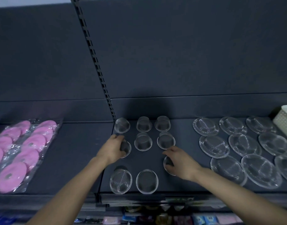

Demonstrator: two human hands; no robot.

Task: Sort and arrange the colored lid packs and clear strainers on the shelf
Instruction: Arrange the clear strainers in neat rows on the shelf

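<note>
Left hand [112, 149] fingers grip 1 clear strainer [126, 147] — right hand [180, 162] fingers grip 2nd strainer [167, 161]; lower labels [202, 219] blurred.

Left hand [112, 147] around one clear strainer [126, 148], right hand [180, 161] around another clear strainer [167, 164], on dark shelf [155, 159].

This is a shop. Dark display shelving [185, 130] runs along the wall, with a slotted upright [97, 65] between its back panels. Identical clear strainers [142, 142] lie in rows on it, with pink lid packs [22, 151] in clear plastic bags to the left. There is a printed strip [178, 199] on the near edge and wrapped goods [201, 219] on the shelf below.
</note>
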